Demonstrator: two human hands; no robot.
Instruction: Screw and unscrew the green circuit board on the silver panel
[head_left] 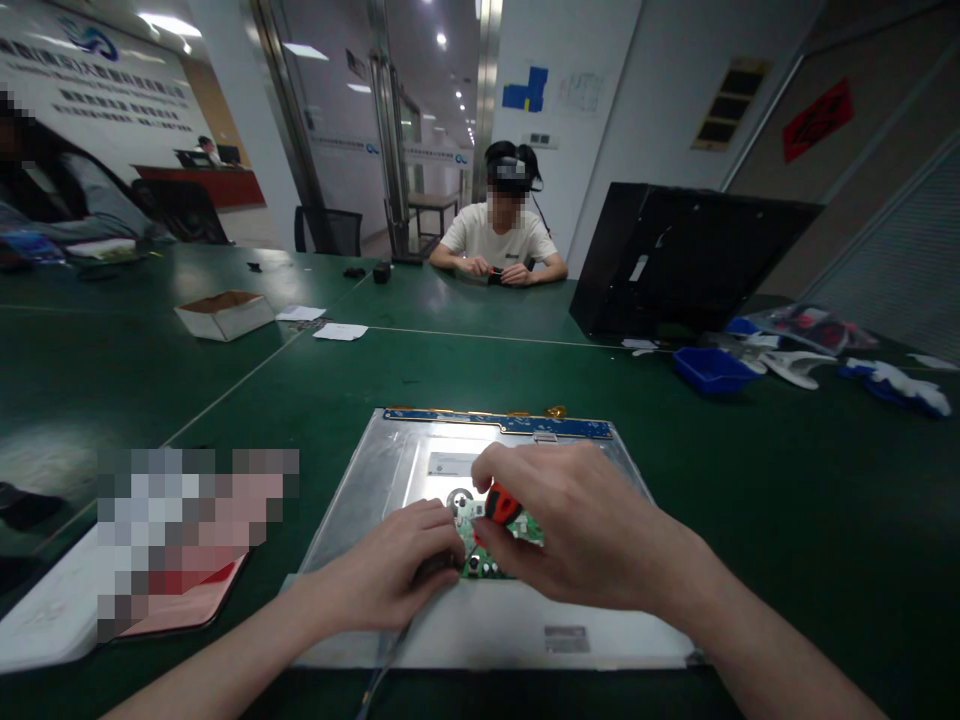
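Observation:
A silvery flat panel lies on the green table, with a blue circuit strip along its far edge. Near its middle sits a green circuit board, partly covered by my hands. My right hand is closed round a red and black screwdriver handle over the board; the tool's tip is hard to make out. At the board's left side, my left hand has its fingers curled together, and what they hold, if anything, is hidden. A dark cable runs from beneath this hand toward the near edge.
Left of the panel lie a white object and a pink-red one, partly pixelated. Farther off are an open box, papers, a black monitor-like housing and a blue tray. A person sits across the table.

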